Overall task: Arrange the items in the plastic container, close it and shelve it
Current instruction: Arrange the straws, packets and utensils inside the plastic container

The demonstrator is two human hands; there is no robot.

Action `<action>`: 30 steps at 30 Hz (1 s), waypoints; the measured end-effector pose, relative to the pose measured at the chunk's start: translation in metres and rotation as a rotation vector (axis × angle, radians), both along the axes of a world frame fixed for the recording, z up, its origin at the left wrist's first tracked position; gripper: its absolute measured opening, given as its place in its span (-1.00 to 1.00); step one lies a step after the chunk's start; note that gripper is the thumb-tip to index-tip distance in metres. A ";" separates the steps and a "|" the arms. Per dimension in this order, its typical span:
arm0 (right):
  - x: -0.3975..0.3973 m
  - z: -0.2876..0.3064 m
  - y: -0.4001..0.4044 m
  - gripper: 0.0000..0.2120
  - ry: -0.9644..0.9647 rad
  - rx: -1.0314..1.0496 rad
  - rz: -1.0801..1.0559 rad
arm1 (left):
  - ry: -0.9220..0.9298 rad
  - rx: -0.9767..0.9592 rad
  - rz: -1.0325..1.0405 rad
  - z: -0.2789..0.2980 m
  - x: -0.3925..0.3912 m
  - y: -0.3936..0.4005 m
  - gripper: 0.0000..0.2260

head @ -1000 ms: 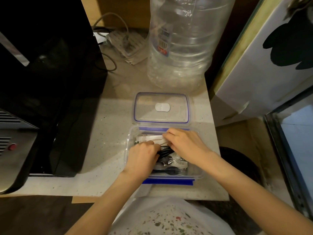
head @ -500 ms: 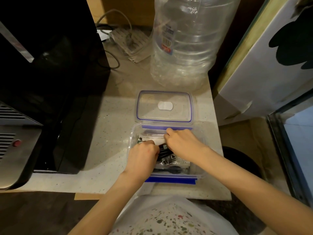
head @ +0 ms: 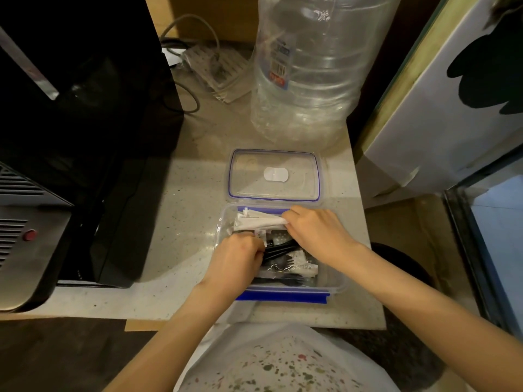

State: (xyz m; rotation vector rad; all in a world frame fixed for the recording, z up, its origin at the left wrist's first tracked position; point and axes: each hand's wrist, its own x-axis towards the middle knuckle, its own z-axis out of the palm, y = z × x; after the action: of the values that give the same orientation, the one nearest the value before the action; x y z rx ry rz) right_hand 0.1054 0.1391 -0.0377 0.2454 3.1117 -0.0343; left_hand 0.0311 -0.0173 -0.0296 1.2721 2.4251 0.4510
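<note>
A clear plastic container (head: 335, 284) with blue clips sits open on the pale counter, near its front edge. Its clear lid (head: 274, 175) with a blue seal lies flat just behind it. Inside are white paper-wrapped items (head: 259, 220) along the far side, and black plastic cutlery (head: 278, 247) with clear packets (head: 294, 267) nearer me. My left hand (head: 236, 261) is in the container's left half, fingers curled around the black cutlery. My right hand (head: 318, 233) reaches in from the right and pinches the end of the white wrapped items.
A big clear water bottle (head: 311, 66) stands behind the lid. A black appliance (head: 85, 137) fills the left side of the counter. A power strip with cables (head: 215, 66) lies at the back. A white board (head: 441, 108) leans at the right. A glass panel (head: 492, 236) is at the far right.
My right hand has shifted toward the far side and taken hold of the white wrapped items, which now show more fully. My left hand stays on the black cutlery.
</note>
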 end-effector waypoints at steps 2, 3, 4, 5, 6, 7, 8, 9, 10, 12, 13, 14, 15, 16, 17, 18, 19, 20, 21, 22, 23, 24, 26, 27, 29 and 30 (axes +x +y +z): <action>0.002 -0.002 0.003 -0.82 0.044 -0.049 -0.003 | 0.018 0.015 -0.010 0.001 -0.002 -0.001 -0.81; 0.003 -0.002 0.003 -0.78 0.063 -0.065 0.000 | 0.038 0.021 -0.014 0.002 -0.004 -0.001 -0.81; 0.003 -0.003 0.003 -0.74 0.075 -0.074 -0.001 | 0.065 0.022 -0.018 0.002 -0.005 -0.001 -0.81; 0.004 -0.005 0.002 -0.73 0.074 -0.075 -0.007 | 0.088 0.014 -0.023 0.003 -0.007 0.000 -0.81; 0.003 -0.007 0.001 -0.73 0.069 -0.073 -0.016 | 0.107 -0.009 -0.032 0.003 -0.009 0.001 -0.81; 0.004 -0.009 -0.001 -0.73 0.065 -0.072 -0.029 | 0.128 -0.045 -0.047 0.002 -0.011 0.003 -0.81; 0.004 -0.010 -0.002 -0.73 0.079 -0.075 -0.040 | 0.152 -0.090 -0.069 0.001 -0.013 0.005 -0.80; 0.004 -0.011 -0.004 -0.72 0.109 -0.085 -0.046 | 0.175 -0.137 -0.093 0.000 -0.015 0.007 -0.81; 0.004 -0.012 -0.004 -0.70 0.133 -0.102 -0.045 | 0.190 -0.178 -0.119 -0.001 -0.016 0.010 -0.82; 0.006 -0.013 -0.005 -0.69 0.127 -0.128 -0.023 | 0.203 -0.221 -0.169 -0.004 -0.019 0.014 -0.84; 0.006 -0.015 -0.005 -0.69 0.114 -0.127 -0.011 | 0.202 -0.227 -0.197 -0.006 -0.021 0.017 -0.84; 0.007 -0.016 -0.005 -0.70 0.104 -0.124 -0.002 | 0.204 -0.226 -0.228 -0.007 -0.022 0.019 -0.84; 0.008 -0.016 -0.005 -0.72 0.097 -0.122 0.003 | 0.207 -0.221 -0.262 -0.008 -0.024 0.021 -0.83; 0.008 -0.017 -0.005 -0.73 0.091 -0.123 0.004 | 0.216 -0.215 -0.294 -0.008 -0.026 0.023 -0.83; 0.009 -0.017 -0.005 -0.75 0.085 -0.124 0.009 | 0.224 -0.214 -0.324 -0.008 -0.028 0.024 -0.82; 0.010 -0.014 -0.006 -0.78 0.080 -0.129 0.015 | 0.230 -0.216 -0.349 -0.007 -0.029 0.025 -0.80; 0.012 -0.013 -0.007 -0.81 0.083 -0.135 0.018 | 0.232 -0.218 -0.372 -0.007 -0.030 0.026 -0.80; 0.012 -0.009 -0.008 -0.83 0.092 -0.153 0.015 | 0.234 -0.223 -0.393 -0.007 -0.032 0.027 -0.79; 0.013 -0.006 -0.008 -0.83 0.087 -0.178 0.003 | 0.233 -0.232 -0.408 -0.007 -0.034 0.027 -0.80; 0.014 -0.003 -0.008 -0.85 0.086 -0.202 -0.014 | 0.226 -0.246 -0.414 -0.006 -0.036 0.028 -0.81; 0.014 0.000 -0.007 -0.89 0.083 -0.234 -0.039 | 0.217 -0.260 -0.416 -0.006 -0.037 0.028 -0.81; 0.014 0.002 -0.007 -0.93 0.087 -0.249 -0.051 | 0.210 -0.272 -0.418 -0.004 -0.038 0.029 -0.82; 0.013 0.002 -0.005 -0.96 0.049 -0.166 -0.004 | 0.216 -0.282 -0.436 -0.001 -0.039 0.031 -0.82; 0.012 0.001 -0.005 -0.89 -0.008 -0.142 0.005 | 0.229 -0.283 -0.450 0.000 -0.039 0.031 -0.81; 0.009 0.001 -0.006 -0.79 -0.093 -0.140 -0.002 | 0.262 -0.279 -0.467 0.003 -0.040 0.032 -0.81; 0.006 0.003 -0.008 -0.77 -0.114 -0.147 -0.024 | 0.272 -0.277 -0.470 0.005 -0.040 0.031 -0.80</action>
State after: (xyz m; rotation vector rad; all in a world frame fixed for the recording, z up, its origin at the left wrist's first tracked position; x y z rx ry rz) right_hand 0.1115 0.1311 -0.0347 0.2712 2.9752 -0.2397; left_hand -0.0090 0.0138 -0.0246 1.7894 2.1789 -0.1929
